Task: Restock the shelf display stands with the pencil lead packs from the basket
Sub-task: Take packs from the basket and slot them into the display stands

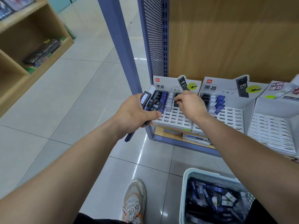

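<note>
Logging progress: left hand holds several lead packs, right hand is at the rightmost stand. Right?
Not quite: the head view shows the right hand at the leftmost stand. The left hand does hold several lead packs.

Wooden shelf (171, 126) under three white display stands (231, 116), side by side, touching — tiled floor (80, 94) under slatted basket (183, 191) and shoe (135, 201).
</note>
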`<state>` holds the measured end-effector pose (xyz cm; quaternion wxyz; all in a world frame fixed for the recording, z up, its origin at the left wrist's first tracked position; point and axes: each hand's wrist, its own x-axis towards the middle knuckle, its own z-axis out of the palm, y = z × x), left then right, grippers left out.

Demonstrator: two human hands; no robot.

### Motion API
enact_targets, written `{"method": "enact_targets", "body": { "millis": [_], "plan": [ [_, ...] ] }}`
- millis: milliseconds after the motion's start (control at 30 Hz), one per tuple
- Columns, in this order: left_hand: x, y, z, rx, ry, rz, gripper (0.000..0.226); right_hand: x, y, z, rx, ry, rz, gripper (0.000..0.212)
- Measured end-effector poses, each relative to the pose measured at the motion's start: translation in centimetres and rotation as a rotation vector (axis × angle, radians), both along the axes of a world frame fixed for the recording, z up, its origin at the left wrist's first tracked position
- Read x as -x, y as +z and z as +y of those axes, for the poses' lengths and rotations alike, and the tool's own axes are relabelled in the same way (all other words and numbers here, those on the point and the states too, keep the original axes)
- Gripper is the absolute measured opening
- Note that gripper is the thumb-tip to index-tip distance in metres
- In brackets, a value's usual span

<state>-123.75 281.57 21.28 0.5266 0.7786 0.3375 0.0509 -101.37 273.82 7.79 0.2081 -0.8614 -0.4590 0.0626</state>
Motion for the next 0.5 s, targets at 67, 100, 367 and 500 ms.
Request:
{"method": "enact_targets", "body": {
  "millis": [67, 100, 367, 500],
  "plan": [
    [-0.1, 0.0, -0.1, 0.006, -0.002, -0.011, 0.022, 0.0, 0.0, -0.1, 0.030, 0.011, 0.009, 0.028],
    [-0.2, 0.1, -0.2, 0.006, -0.003, -0.017, 0.021, 0.0, 0.2, -0.2, 0.042, 0.018, 0.006, 0.028],
    [-1.8, 1.2, -1.0, 0.036, 0.022, -0.105, 0.024, 4.7, 5.3, -5.5, -0.248, 0.027, 0.280, 0.009],
    [-2.9, 1.8, -2.0, -0.014, 0.045, -0.169, 0.017, 9.7, 8.1, -8.8, -0.374, 0.023, 0.557, 0.005]
  ]
}}
